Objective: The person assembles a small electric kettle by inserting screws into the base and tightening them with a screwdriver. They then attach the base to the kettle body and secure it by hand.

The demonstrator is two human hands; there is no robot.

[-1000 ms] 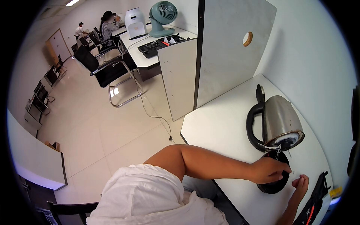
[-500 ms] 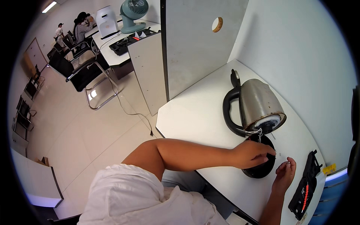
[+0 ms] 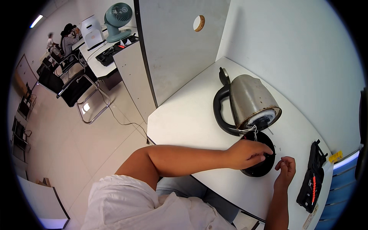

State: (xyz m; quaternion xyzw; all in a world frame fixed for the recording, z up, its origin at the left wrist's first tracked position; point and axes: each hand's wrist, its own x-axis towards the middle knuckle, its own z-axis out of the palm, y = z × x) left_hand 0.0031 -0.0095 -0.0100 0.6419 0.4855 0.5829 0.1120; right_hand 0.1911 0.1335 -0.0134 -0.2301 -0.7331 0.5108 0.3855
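A steel kettle lies on its side on the white table, with its black handle to the left and its underside turned toward me. Its bottom is uncovered, showing a white and black fitting. White wires run from there down to a black round base cover. My left hand lies across this cover, fingers bent and closed on it near its right rim. Just right of the cover, my right hand is raised with fingers curled together; anything between them is too small to make out.
An open black tool case with an orange-red-handled tool lies at the table's right side. A grey partition and a white wall border the table. Left stand chairs, another desk with a green fan, and people farther off.
The whole view has shifted, so the kettle and table sit farther left in it. My right hand's fingers have turned in toward the base cover. My left hand stays on the cover.
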